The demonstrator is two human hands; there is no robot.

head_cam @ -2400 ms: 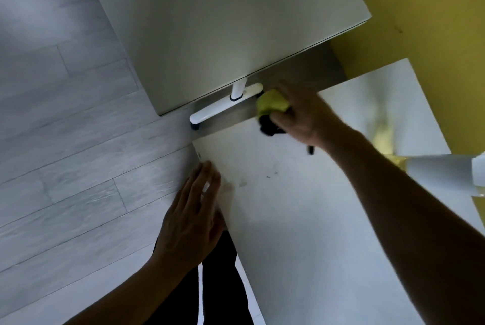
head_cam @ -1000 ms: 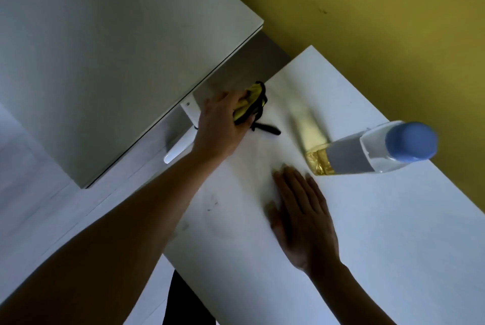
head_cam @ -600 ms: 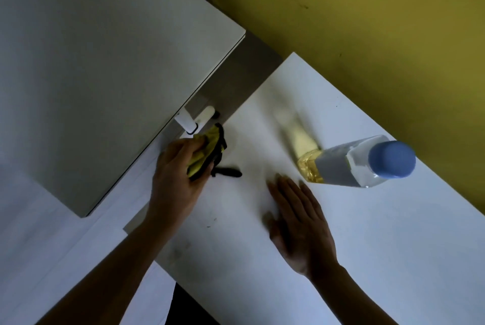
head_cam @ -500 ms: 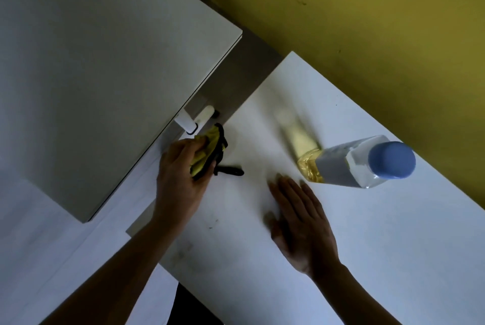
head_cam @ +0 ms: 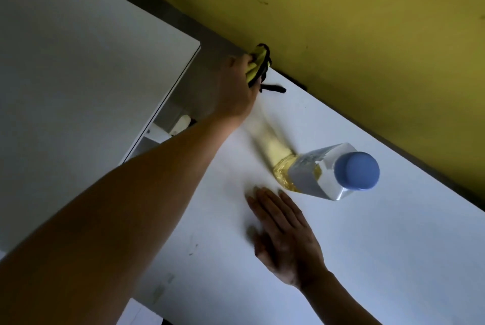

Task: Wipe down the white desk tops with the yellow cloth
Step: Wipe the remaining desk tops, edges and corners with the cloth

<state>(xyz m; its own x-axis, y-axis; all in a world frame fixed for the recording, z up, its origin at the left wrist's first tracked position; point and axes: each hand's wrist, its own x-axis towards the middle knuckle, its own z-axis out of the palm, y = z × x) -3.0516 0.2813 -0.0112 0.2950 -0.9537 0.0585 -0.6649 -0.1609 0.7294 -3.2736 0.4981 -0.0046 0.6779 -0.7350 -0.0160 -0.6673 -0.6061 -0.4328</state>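
Note:
My left hand [head_cam: 236, 91] grips a bunched yellow cloth [head_cam: 255, 67] with black trim. It holds the cloth at the far corner of the near white desk top [head_cam: 380, 259], close to the yellow wall. A black strip of the cloth lies on the desk just right of the hand. My right hand [head_cam: 284, 233] rests flat on the same desk, palm down with fingers straight, just in front of a bottle. A second white desk top [head_cam: 78, 75] lies to the left across a narrow gap.
A clear bottle [head_cam: 315, 175] with yellow liquid and a blue cap stands on the near desk by my right fingertips. The yellow wall [head_cam: 341, 23] runs along the desk's far edge. A white desk foot [head_cam: 181, 122] shows in the gap. Small dark marks [head_cam: 194, 247] dot the near desk.
My left hand has slid the cloth from the desk's left edge by the gap up to the far corner at the wall. My right hand stays flat in place.

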